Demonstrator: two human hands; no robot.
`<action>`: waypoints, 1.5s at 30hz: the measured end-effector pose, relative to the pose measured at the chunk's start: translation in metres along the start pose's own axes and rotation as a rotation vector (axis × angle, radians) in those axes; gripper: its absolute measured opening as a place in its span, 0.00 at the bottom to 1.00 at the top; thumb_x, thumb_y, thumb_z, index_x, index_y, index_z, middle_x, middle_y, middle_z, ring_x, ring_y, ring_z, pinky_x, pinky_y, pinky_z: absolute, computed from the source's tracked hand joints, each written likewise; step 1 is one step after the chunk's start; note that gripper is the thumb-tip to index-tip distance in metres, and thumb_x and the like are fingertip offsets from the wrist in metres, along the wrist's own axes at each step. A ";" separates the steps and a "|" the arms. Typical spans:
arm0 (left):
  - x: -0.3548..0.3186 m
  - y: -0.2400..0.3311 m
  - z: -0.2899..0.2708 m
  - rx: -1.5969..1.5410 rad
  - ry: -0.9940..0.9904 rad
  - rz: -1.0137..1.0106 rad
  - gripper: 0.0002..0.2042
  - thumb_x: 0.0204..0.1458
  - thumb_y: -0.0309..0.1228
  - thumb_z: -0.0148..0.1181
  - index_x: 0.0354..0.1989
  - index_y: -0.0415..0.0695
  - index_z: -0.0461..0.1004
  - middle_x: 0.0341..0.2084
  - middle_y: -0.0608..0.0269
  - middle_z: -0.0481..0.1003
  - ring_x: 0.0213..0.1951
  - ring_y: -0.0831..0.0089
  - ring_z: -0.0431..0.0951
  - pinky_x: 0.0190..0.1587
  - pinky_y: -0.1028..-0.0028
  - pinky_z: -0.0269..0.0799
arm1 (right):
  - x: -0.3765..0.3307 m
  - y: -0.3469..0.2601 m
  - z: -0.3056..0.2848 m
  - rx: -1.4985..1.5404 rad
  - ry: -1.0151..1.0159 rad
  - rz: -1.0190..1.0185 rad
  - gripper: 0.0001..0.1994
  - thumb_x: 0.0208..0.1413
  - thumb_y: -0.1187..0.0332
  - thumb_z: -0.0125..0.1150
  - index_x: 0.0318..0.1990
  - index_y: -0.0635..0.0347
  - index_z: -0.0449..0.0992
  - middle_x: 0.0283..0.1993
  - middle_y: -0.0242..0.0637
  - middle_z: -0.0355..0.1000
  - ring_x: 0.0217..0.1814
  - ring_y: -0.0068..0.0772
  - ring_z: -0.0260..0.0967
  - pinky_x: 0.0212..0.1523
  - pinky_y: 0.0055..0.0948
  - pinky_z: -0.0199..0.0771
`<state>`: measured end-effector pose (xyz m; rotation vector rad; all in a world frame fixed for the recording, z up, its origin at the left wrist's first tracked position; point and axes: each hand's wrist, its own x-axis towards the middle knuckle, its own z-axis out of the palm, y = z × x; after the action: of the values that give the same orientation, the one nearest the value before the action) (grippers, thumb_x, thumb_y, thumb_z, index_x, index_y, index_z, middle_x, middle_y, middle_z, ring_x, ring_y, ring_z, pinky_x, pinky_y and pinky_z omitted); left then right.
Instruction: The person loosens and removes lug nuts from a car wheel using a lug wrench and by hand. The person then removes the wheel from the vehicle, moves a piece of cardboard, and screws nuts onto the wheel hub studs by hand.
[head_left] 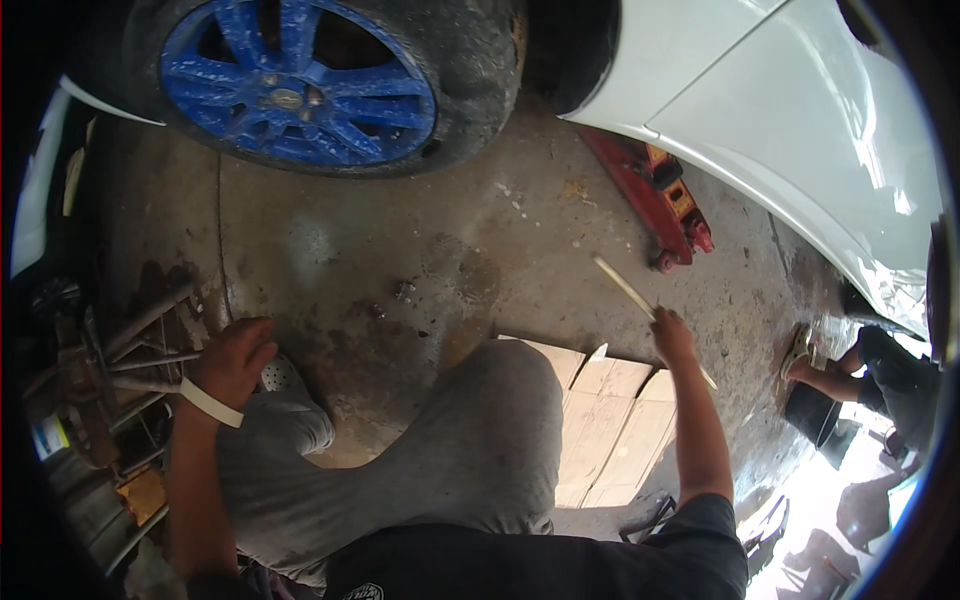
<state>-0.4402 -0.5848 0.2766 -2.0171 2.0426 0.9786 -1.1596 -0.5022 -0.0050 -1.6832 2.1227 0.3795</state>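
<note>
My right hand (673, 336) is closed around a long, thin, pale rod (625, 285), its far end pointing up and left over the concrete floor; what the rod is made of I cannot tell. With a pale band on its wrist, my left hand (238, 362) hangs empty over my shoe, its fingers loosely bent and apart, near a stand of rusty metal bars (150, 320). Ahead stands a car wheel with a blue rim (350, 105) and black tyre. Small dark metal pieces (404, 290) lie on the floor between the wheel and me.
A red floor jack (645, 200) reaches under the white car body (740, 90) at upper right. Flattened cardboard (610, 430) lies beside my knee. Another person (885, 370) sits at the far right near a black bucket (812, 415). Clutter fills the left side.
</note>
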 end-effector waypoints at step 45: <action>0.277 -0.019 -0.164 -1.352 1.033 -0.092 0.33 0.54 0.40 0.64 0.65 0.35 0.62 0.63 0.42 0.64 0.65 0.47 0.62 0.69 0.58 0.57 | 0.101 -0.674 -0.219 2.429 -0.248 0.049 0.10 0.70 0.57 0.49 0.44 0.47 0.74 0.38 0.31 0.73 0.40 0.33 0.72 0.41 0.37 0.70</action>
<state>-0.3953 -0.9036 0.2596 -3.8915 1.5016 1.8638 -0.5558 -0.8467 0.1653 0.0201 0.8447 -1.3407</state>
